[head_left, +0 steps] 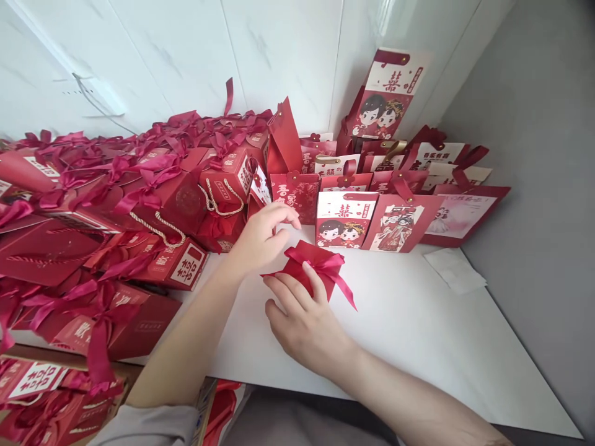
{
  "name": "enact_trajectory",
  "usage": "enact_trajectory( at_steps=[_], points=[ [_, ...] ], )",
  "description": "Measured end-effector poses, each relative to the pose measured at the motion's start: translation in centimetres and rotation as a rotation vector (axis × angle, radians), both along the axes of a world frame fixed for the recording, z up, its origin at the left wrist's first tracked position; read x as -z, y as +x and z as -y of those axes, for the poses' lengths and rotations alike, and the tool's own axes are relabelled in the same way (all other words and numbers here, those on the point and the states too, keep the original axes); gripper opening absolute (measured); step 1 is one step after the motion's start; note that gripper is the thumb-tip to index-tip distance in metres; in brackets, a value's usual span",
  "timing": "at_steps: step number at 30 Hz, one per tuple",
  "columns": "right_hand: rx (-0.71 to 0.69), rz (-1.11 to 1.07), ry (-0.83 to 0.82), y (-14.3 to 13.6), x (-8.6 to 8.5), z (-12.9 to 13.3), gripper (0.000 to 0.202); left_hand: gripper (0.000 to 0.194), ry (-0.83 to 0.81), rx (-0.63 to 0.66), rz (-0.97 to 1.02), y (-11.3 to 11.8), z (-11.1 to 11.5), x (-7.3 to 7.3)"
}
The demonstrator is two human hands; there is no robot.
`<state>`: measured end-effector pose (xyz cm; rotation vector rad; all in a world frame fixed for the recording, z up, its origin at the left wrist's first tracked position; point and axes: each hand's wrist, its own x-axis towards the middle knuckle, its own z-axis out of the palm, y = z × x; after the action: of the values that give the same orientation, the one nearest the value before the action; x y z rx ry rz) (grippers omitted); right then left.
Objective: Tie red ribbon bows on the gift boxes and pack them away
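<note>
A small red box (304, 266) with a pink ribbon bow (325, 264) sits on the white table (395, 322). My right hand (300, 316) rests on the near side of this box, its fingers spread over the red surface and a fingertip by the ribbon. Just beyond the box's far left side, my left hand (269, 232) hovers with curved fingers apart and nothing between them. The underside of the box is hidden.
Many red ribboned boxes (162, 192) are piled on the left. Upright gift bags (346, 220) stand in rows at the back against the wall. A white tissue (454, 271) lies at the right. A carton (118, 384) with more boxes is at lower left.
</note>
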<state>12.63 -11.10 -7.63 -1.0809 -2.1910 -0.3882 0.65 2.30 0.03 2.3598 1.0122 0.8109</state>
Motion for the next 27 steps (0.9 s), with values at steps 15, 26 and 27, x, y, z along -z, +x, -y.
enact_trajectory(
  at_steps=[15, 26, 27],
  points=[
    [-0.19, -0.38, -0.148, 3.2, -2.2, 0.9, 0.021, 0.037, -0.036, 0.021, 0.132, -1.5, 1.0, 5.6],
    [-0.214, -0.627, -0.12, 1.8, -5.6, 2.3, 0.014, 0.021, 0.215, 0.002, -0.153, -1.6, 0.4, 6.7],
    [-0.309, -0.515, -0.186, 0.6, -6.2, 3.3, 0.017, 0.02, 0.217, 0.014, -0.169, -1.7, 0.3, 6.8]
  ],
)
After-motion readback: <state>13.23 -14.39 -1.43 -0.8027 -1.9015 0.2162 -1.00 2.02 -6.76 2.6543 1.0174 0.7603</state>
